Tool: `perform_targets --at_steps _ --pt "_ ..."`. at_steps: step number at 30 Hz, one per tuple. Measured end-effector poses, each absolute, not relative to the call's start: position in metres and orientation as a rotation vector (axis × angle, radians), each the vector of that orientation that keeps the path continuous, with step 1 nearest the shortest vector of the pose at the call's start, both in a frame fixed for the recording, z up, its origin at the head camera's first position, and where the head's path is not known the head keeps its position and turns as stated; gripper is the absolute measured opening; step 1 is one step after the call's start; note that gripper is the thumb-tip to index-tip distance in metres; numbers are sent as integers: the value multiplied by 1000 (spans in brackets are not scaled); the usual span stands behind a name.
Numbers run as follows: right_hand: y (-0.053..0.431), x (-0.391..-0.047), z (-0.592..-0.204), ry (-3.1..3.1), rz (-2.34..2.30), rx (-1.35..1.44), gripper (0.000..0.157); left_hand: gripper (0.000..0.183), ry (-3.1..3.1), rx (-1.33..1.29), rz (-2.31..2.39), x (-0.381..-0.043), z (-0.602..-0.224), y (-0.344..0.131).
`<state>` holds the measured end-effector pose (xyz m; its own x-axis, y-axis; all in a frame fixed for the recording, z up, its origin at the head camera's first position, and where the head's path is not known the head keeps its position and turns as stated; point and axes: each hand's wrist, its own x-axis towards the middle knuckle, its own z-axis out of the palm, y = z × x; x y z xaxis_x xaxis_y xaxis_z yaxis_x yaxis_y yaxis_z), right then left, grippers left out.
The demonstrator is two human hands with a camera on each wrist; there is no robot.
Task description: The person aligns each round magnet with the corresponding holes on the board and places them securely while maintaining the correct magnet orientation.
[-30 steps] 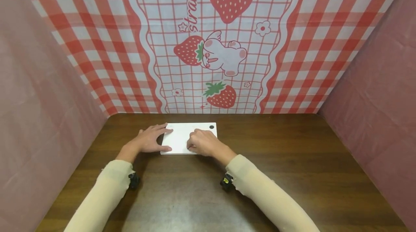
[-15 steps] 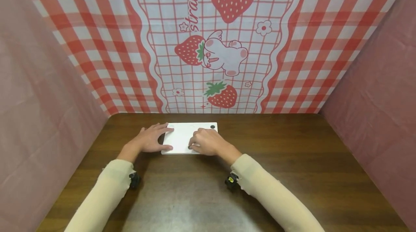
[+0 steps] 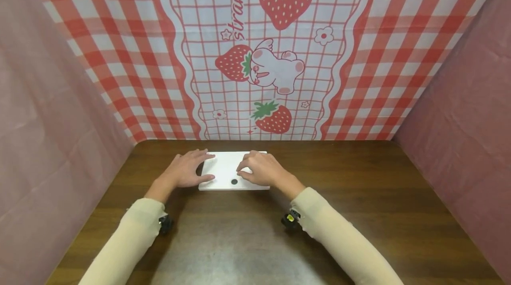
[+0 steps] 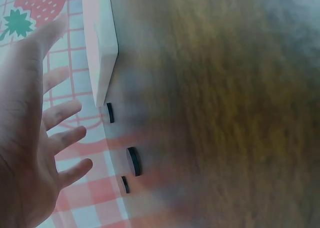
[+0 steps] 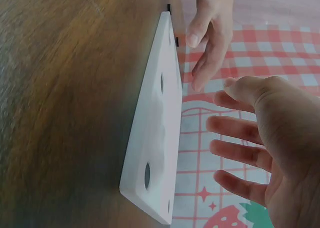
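Observation:
A white rectangular board (image 3: 223,169) lies flat on the table near the back wall. A black disc (image 3: 234,181) sits along its front edge, around the middle. My right hand (image 3: 261,169) is over the board's right half, its loosely bent fingers holding nothing. That hand hides another dark disc (image 5: 147,176), which shows near the front right corner in the right wrist view. My left hand (image 3: 184,169) is spread at the board's left end, thumb and forefinger overlapping it. Below the left hand, a larger black disc (image 4: 134,161) and two smaller ones (image 4: 110,112) lie on the table.
The brown wooden table (image 3: 339,214) reaches toward the body and to the right. A red-and-white checked cloth with strawberries (image 3: 275,54) hangs behind it. Pink cloth walls (image 3: 459,121) stand on both sides.
My right hand has let go of the black disc at the board's front edge and moved slightly back and to the right. The left hand stays at the left end.

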<state>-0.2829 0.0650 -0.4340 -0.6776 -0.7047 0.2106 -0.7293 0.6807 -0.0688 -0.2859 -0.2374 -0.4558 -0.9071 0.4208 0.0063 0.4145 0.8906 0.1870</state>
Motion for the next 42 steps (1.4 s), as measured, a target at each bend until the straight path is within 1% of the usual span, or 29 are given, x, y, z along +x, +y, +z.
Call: perform_targets --at_steps 11,22,25,33,42 --pt "86 -276 -435 -2676 227 1156 15 79 3062 716 240 -274 -450 -234" --pt "113 -275 -438 -2642 286 1085 18 78 3105 683 261 -268 -443 -248" --pt "117 -276 -438 -2617 288 1088 25 78 3108 678 256 -267 -443 -250" --pt "124 -279 -441 -2654 284 1039 55 80 3141 675 225 -263 -437 -258" --pt "124 -276 -443 -2762 336 947 74 80 3158 669 220 -255 -436 -271"
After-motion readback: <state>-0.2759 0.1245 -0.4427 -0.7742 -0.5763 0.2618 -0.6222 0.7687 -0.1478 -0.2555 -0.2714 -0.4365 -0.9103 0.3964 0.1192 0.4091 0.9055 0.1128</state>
